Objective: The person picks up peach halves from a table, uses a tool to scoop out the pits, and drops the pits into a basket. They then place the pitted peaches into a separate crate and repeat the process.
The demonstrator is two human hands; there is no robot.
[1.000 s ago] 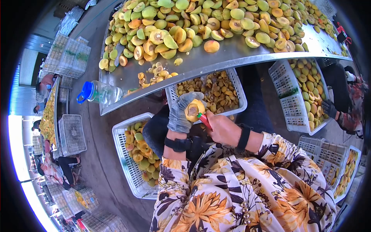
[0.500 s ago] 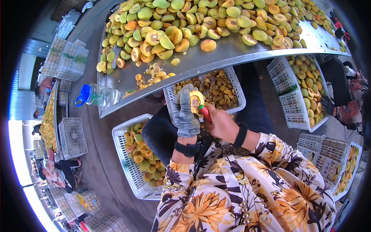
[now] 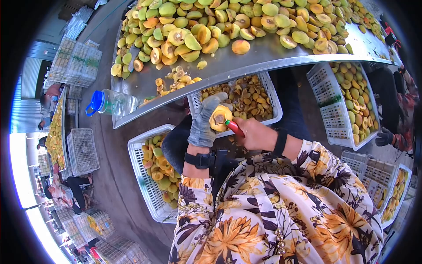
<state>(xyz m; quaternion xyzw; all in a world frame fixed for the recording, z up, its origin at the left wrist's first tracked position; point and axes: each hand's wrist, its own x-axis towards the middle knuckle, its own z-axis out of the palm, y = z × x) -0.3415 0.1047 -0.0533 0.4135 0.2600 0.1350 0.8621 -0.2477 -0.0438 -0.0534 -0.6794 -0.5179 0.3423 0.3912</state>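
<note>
Metal table [image 3: 239,65] heaped with halved fruit [image 3: 211,34]; small pieces [image 3: 179,82] scattered near edge, bottle [image 3: 119,104] laid at corner. Floor [image 3: 112,154] occupied by crates [image 3: 141,187].

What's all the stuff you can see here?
Cut fruit: one, yellow, middle
Tool: one, red handle, at cut fruit
Table: one, silver, ahead
Fruit pile: lots, green and yellow, on table
Fruit scraps: several, yellow, on table
Bottle: one, clear, blue cap, table's left corner
Crates: many, mostly white, all around
Other people: several, mixed clothes, both sides
Wristbands: two, black, on wrists
Left fingers: one set, grey glove, holding cut fruit
Right fingers: one set, bare, holding tool
</note>
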